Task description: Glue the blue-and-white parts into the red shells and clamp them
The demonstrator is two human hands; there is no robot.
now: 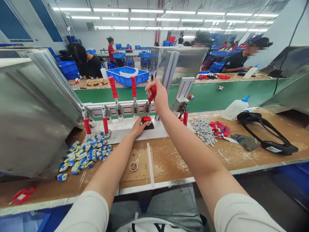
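Note:
My right hand (pixel 158 93) is closed round the red handle (pixel 152 93) of a toggle clamp (pixel 147 107), on a metal rail above the bench. Below that clamp, my left hand (pixel 138 126) grips a small red plastic part (pixel 146 119) from its left side; the fingertips are partly hidden. The part sits at a dark plate (pixel 149 126) on the white base board (pixel 123 132). Left of my right hand, two more clamps have upright red handles (pixel 134 86). Farther left, two others have handles (pixel 105 125) pointing down.
Blue, white and yellow blocks (pixel 87 153) lie heaped at left. At right are grey pieces (pixel 204 130), red parts (pixel 219 129), a white bottle (pixel 235 108) and a black strap (pixel 267 133). A small cup (pixel 133 166) with a swab stands in front. Other people work beyond.

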